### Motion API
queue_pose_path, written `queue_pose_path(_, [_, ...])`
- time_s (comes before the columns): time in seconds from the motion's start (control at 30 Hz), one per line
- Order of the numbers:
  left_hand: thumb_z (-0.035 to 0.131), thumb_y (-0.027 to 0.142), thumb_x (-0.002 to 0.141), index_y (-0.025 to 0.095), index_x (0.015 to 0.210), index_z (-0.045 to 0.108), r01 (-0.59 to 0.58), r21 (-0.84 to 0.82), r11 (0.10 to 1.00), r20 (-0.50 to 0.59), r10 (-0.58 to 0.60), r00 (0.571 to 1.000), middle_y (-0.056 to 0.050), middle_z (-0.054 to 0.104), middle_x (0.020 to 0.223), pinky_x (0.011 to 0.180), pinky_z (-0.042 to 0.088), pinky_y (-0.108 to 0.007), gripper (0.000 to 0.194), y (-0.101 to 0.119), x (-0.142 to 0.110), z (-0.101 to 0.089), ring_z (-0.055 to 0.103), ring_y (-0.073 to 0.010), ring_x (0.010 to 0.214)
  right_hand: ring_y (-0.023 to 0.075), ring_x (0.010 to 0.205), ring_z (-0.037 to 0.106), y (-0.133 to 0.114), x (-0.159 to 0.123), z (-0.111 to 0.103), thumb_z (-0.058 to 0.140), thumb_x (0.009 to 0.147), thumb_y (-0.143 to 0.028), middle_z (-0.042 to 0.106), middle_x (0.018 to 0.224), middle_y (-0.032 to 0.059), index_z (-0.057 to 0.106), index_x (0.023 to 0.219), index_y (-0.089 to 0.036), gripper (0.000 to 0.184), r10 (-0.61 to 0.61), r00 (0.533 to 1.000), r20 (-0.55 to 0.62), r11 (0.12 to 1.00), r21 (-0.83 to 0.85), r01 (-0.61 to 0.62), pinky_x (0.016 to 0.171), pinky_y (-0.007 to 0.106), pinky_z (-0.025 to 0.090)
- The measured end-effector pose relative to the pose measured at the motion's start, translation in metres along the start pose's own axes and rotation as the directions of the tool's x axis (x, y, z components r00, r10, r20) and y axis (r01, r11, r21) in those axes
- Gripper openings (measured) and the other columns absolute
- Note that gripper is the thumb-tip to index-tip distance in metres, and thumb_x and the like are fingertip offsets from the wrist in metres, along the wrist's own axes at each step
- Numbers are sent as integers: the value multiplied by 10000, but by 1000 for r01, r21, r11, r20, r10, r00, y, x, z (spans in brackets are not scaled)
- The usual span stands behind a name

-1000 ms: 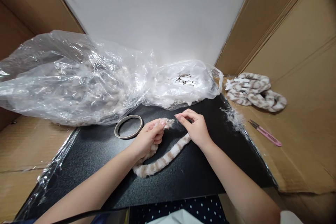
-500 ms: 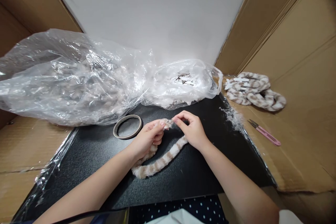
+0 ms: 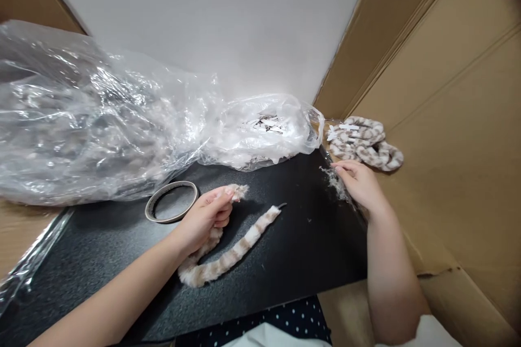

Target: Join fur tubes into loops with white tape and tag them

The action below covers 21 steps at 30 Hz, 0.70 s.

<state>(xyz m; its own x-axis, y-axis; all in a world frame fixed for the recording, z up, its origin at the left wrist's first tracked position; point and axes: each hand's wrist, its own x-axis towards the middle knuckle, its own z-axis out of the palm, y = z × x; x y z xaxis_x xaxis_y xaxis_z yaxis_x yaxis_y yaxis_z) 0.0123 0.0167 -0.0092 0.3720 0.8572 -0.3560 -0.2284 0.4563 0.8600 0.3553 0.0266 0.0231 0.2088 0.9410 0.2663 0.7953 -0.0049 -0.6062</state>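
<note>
My left hand (image 3: 207,214) pinches one frayed end of a furry tube (image 3: 232,256) striped in white and light brown. The tube curves under that hand and lies across the black work surface (image 3: 301,249). From its far end sticks a short, thin dark tip (image 3: 282,205). My right hand (image 3: 361,184) is at the right edge of the surface, thumb and fingers pressed together beside a heap of pale loose fluff (image 3: 336,184). What its fingertips hold, if anything, is too small to make out.
A beige ring (image 3: 150,209) lies left of my left hand. Large clear plastic bags (image 3: 122,135) of furry material and a smaller white bag (image 3: 260,143) stand along the back. Striped furry loops with white tags (image 3: 366,141) rest at right by the cardboard wall (image 3: 448,119).
My right hand has left the tube's frayed end and moved right to the fluff heap. My left hand keeps its hold. The view has shifted right, and the pink snips no longer show.
</note>
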Motion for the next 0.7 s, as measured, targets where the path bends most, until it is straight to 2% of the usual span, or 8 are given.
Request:
queue_pose_path(0.1, [773,543,641,166,689,503,-5,2,1000,1,5,1000,111,266,467,386,181,-131,466,0,1,0,173,-32,428,271,897,656,10,-2,-2,434,869,-423,747,890,101,770,773,-181,425,13,999,-42,996,-89,-16,819,380,457])
queue_pose_path(0.2, [769,532,646,167,689,501,-9,8,1000,-3,9,1000,114,259,463,386,181,-132,456,0,2,0,163,-31,426,256,780,658,15,-1,0,549,789,-415,743,800,83,770,751,-179,326,79,991,-108,988,-121,-93,731,352,463])
queue_pose_path(0.27, [763,524,655,168,688,496,-12,11,1000,-6,12,1000,114,255,462,387,178,-133,446,0,2,0,159,-32,427,247,781,655,19,0,1,604,726,-370,748,839,79,772,779,-180,259,79,988,-131,988,-124,-95,721,338,464])
queue_pose_path(0.33, [750,520,672,170,689,495,-15,17,1000,-8,15,1000,111,255,464,388,176,-135,433,0,1,0,164,-35,426,249,819,656,23,1,0,585,743,-382,751,875,75,776,812,-190,280,77,989,-130,986,-136,-94,747,345,462])
queue_pose_path(0.47, [732,524,692,169,700,501,-15,26,1000,-7,15,1000,108,257,474,393,180,-135,425,-1,0,-1,182,-36,424,255,791,668,26,2,-2,562,770,-402,754,794,71,779,835,-176,320,134,986,-98,983,-114,-144,761,365,469])
queue_pose_path(0.57, [727,527,698,171,693,485,-12,23,1000,-3,12,1000,104,272,479,395,189,-136,430,-1,0,-2,200,-35,421,270,851,677,26,3,-3,600,733,-367,762,888,88,777,847,-170,289,82,990,-112,994,-61,-90,788,370,480])
queue_pose_path(0.7, [725,518,705,170,702,493,-9,20,1000,7,9,1000,105,267,484,394,185,-135,418,-2,0,-2,198,-33,420,269,792,677,26,2,-3,622,729,-376,755,810,84,774,778,-171,260,92,984,-154,992,-70,-104,771,380,494])
